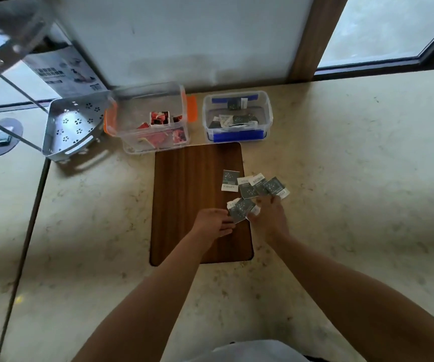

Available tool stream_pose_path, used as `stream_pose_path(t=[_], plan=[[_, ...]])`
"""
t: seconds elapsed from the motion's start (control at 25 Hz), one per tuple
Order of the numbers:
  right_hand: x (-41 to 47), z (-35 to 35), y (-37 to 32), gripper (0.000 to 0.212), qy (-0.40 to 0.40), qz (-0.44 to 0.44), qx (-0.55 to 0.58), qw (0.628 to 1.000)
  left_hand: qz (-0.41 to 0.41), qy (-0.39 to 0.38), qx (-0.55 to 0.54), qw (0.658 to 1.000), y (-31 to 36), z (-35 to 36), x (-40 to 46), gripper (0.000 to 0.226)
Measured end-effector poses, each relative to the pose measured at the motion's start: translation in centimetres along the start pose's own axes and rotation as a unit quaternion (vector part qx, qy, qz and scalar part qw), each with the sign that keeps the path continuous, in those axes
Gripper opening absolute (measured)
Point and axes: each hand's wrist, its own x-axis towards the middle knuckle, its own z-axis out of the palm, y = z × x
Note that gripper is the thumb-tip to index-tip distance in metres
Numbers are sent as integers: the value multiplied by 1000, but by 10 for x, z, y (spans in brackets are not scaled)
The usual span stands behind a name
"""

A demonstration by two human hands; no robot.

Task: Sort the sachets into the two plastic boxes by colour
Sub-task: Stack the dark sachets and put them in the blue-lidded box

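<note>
Several dark green sachets (256, 185) lie on the right side of a wooden board (184, 194). Between my two hands sits a small stack of green sachets (240, 209). My left hand (214, 222) touches its left edge with fingers apart. My right hand (269, 216) pinches the stack's right edge. At the back stands a clear box with orange clips (184, 105) holding red sachets (159, 118). Beside it on the right, a clear box with blue clips (269, 111) holds green sachets (236, 120).
A perforated metal corner rack (72, 126) lies left of the orange-clipped box. The stone counter (354, 192) stretches to the right, with a wall and window frame behind. On the left, a glass pane edge drops to a floor below.
</note>
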Motion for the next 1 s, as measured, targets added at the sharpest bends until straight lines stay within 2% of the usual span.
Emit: stream_pose_path(t=[0.16, 0.24, 0.28, 0.4, 0.6, 0.68, 0.76, 0.8, 0.88, 0.92, 1.0], plan=[[2, 0, 3, 11, -5, -47, 26, 999, -4, -2, -12, 1000, -3, 7, 7, 31], [2, -1, 5, 9, -33, -17, 106, 994, 2, -4, -8, 1000, -5, 10, 9, 30], [-1, -2, 6, 7, -57, 15, 186, 981, 3, -8, -12, 1000, -7, 10, 10, 31], [-12, -7, 6, 22, -121, 79, 386, 911, -6, -27, -53, 998, -16, 7, 13, 35], [-25, -4, 0, 41, -187, 85, 487, 849, -27, -74, -179, 981, -25, -1, 10, 33], [-26, -1, -10, 41, -221, 102, 461, 854, -33, -89, -235, 967, -23, -5, 9, 33], [-23, 3, -21, 31, -225, 93, 370, 896, -31, -63, -272, 960, -24, -11, 10, 28], [-19, 6, -25, 25, -189, 79, 304, 930, -29, -47, -293, 955, -25, -14, 12, 27], [-11, 12, -28, 25, -63, 50, 162, 983, -24, -40, -333, 942, -26, -23, 14, 29], [-7, 15, -28, 31, -16, 31, 99, 994, -24, -44, -341, 939, -26, -27, 13, 29], [-5, 25, -28, 48, 4, -4, -9, 1000, -27, -47, -339, 939, -26, -35, 10, 32]])
